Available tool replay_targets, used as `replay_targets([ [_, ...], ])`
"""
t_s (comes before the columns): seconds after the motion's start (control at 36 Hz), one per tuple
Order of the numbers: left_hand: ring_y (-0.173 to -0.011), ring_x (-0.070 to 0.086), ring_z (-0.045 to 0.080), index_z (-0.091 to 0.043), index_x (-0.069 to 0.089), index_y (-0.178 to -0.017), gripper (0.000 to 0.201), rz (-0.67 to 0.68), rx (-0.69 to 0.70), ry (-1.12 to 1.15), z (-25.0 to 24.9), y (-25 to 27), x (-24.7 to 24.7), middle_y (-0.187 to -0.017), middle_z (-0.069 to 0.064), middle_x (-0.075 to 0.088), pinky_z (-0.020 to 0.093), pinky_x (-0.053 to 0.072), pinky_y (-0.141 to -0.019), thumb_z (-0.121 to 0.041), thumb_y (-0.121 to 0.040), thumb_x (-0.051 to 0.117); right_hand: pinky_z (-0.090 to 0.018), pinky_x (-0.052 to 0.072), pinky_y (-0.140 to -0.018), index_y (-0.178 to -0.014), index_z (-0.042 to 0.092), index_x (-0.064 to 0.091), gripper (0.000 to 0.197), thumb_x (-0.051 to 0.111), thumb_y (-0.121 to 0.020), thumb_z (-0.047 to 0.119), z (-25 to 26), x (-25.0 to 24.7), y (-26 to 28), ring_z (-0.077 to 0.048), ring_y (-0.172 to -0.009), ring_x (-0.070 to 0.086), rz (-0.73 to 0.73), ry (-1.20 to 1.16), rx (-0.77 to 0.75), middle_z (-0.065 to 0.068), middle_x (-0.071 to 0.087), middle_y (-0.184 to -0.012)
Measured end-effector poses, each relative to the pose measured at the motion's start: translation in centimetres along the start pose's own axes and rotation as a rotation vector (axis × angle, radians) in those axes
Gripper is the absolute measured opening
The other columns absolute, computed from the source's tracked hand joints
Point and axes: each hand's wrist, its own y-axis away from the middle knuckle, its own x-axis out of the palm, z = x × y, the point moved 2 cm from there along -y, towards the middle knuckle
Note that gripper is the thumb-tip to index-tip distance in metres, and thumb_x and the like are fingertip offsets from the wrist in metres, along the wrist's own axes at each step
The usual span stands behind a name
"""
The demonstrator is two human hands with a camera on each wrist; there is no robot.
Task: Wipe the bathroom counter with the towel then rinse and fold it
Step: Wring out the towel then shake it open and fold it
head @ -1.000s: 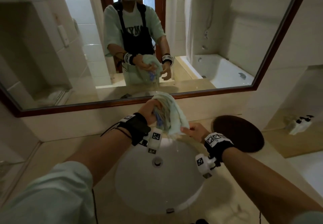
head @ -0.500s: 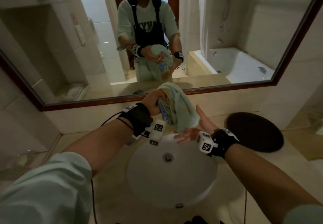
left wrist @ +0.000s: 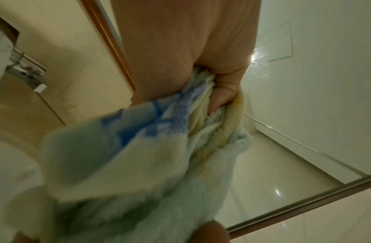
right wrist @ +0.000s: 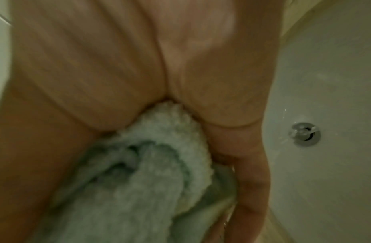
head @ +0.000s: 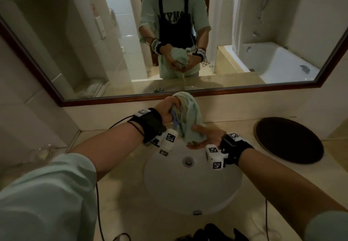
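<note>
A: Towel (head: 188, 116) is bunched above the sink (head: 192, 184); top gripped by left hand (head: 167, 111), lower end clasped by right hand (head: 205, 137).

B: Wringing judged underway. Ends best twisted oppositely, drips kept over basin, off tabletop (head: 120, 222).

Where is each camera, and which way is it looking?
Head: on the person's head, looking down at the sink and mirror; both forearms, the left hand and the right hand show.
Left wrist: looks along the left hand gripping the towel.
Right wrist: looks along the right hand at the towel, with the sink drain beyond.
All three share the towel.
</note>
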Motion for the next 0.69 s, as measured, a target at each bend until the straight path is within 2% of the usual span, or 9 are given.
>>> replay_targets([
  [0.03,-0.085,0.06,0.032,0.002,0.056,-0.095,0.037,-0.018,0.001,-0.006,0.1,0.0,-0.1,-0.092,0.017,0.064,0.04,0.049,-0.086,0.005,-0.085,0.02,-0.055,0.056,-0.069,-0.105,0.006,0.06,0.059,0.089,-0.053,0.013,0.0,0.5,0.2,-0.035,-0.095,0.058,0.021,0.011,0.017,-0.02,0.062,-0.107],
  [0.08,-0.083,0.059,0.031,0.001,0.054,-0.093,0.036,-0.058,0.008,-0.018,0.3,-0.2,-0.3,-0.092,0.016,0.062,0.039,0.05,-0.083,0.005,-0.085,0.02,-0.051,0.056,-0.068,-0.102,0.01,0.06,0.086,0.098,-0.026,0.018,-0.3,0.9,0.1,-0.033,-0.093,0.056,0.084,0.046,0.046,-0.016,0.062,-0.102],
  [0.14,-0.083,0.058,0.031,0.0,0.053,-0.094,0.034,-0.087,0.013,-0.035,0.5,-0.2,-0.4,-0.094,0.015,0.06,0.037,0.049,-0.081,0.005,-0.084,0.021,-0.051,0.056,-0.074,-0.104,0.013,0.06,0.098,0.099,-0.014,0.024,-0.3,1.1,-0.3,-0.031,-0.096,0.057,0.112,0.096,0.039,-0.013,0.063,-0.103],
  [0.22,-0.085,0.059,0.03,-0.001,0.052,-0.102,0.034,-0.147,0.026,-0.055,0.8,-0.4,-0.8,-0.097,0.016,0.06,0.037,0.05,-0.084,0.005,-0.084,0.024,-0.058,0.049,-0.091,-0.112,0.022,0.058,0.099,0.099,-0.023,0.034,-0.2,1.3,-0.9,-0.028,-0.113,0.054,0.131,0.182,0.006,-0.008,0.06,-0.119],
  [0.28,-0.088,0.059,0.031,-0.001,0.052,-0.106,0.034,-0.187,0.04,-0.056,0.9,-0.6,-1.0,-0.1,0.017,0.059,0.039,0.05,-0.087,0.005,-0.084,0.026,-0.055,0.048,-0.093,-0.115,0.027,0.056,0.095,0.096,-0.03,0.042,0.0,1.8,-1.1,-0.024,-0.121,0.051,0.128,0.27,-0.002,-0.002,0.057,-0.126],
  [0.39,-0.086,0.057,0.03,-0.004,0.05,-0.109,0.033,-0.274,0.079,-0.056,0.7,-0.6,-1.3,-0.105,0.017,0.054,0.037,0.052,-0.079,0.004,-0.083,0.031,-0.053,0.042,-0.099,-0.106,0.032,0.054,0.03,0.072,-0.082,0.034,0.4,3.3,-0.9,-0.018,-0.105,0.054,0.06,0.466,-0.055,-0.002,0.057,-0.127],
  [0.42,-0.087,0.056,0.031,-0.006,0.05,-0.109,0.034,-0.29,0.085,-0.051,0.6,-0.8,-1.5,-0.106,0.017,0.053,0.037,0.051,-0.08,0.004,-0.081,0.033,-0.052,0.041,-0.099,-0.105,0.034,0.053,0.024,0.068,-0.086,0.03,0.4,3.4,-1.2,-0.017,-0.104,0.054,0.045,0.485,-0.079,0.0,0.059,-0.121],
  [0.58,-0.103,0.055,0.032,-0.004,0.054,-0.119,0.036,-0.367,0.094,0.004,0.3,-0.8,-1.8,-0.12,0.021,0.055,0.042,0.047,-0.092,-0.004,-0.086,0.04,-0.048,0.047,-0.095,-0.125,0.026,0.054,0.07,0.082,-0.063,0.043,0.3,3.9,-2.8,-0.023,-0.112,0.057,0.015,0.509,-0.178,0.001,0.064,-0.12],
  [0.69,-0.108,0.058,0.034,-0.004,0.057,-0.122,0.035,-0.365,0.067,0.062,0.2,-0.7,-1.7,-0.125,0.02,0.057,0.043,0.048,-0.096,-0.01,-0.091,0.042,-0.041,0.054,-0.087,-0.118,0.021,0.063,0.064,0.086,-0.059,0.035,0.2,4.2,-3.4,-0.026,-0.104,0.064,0.044,0.416,-0.249,-0.006,0.07,-0.111],
])
